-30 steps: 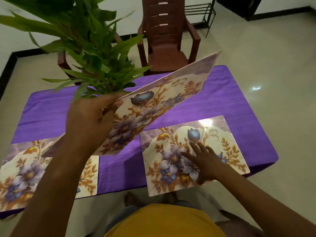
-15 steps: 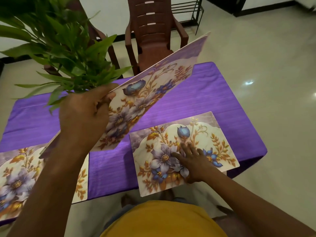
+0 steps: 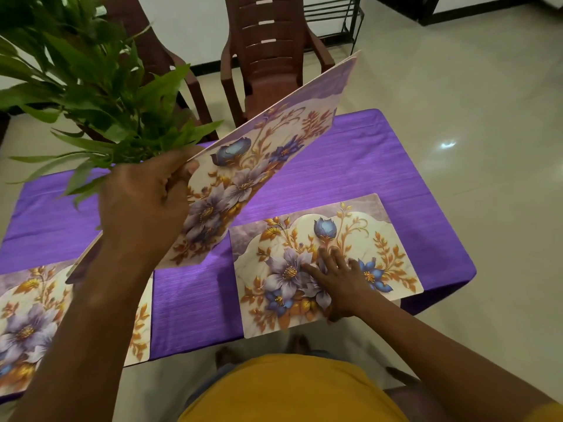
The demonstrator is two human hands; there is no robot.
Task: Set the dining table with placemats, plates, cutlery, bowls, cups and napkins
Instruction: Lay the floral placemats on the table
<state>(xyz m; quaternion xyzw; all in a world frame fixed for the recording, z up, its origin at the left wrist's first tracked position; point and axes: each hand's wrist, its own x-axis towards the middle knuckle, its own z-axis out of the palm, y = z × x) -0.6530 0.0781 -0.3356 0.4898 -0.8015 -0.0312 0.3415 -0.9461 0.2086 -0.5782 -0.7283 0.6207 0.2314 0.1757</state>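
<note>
My left hand (image 3: 143, 202) grips a floral placemat (image 3: 268, 153) by its near edge and holds it tilted in the air above the table's middle. My right hand (image 3: 338, 281) lies flat, fingers spread, on a second floral placemat (image 3: 377, 239) that lies on the purple tablecloth (image 3: 365, 166) at the near right, its front edge hanging slightly over the table edge. A third floral placemat (image 3: 27, 324) lies at the near left, partly hidden by my left forearm.
A leafy green plant (image 3: 91, 95) stands at the far left of the table, close to my left hand. Two brown plastic chairs (image 3: 271, 56) stand behind the table. A black wire rack (image 3: 335, 16) is at the back wall. Shiny floor tiles surround the table.
The view has shifted slightly; the raised placemat stays in my left hand at about the same tilt. My right hand has stayed pressed on the right placemat.
</note>
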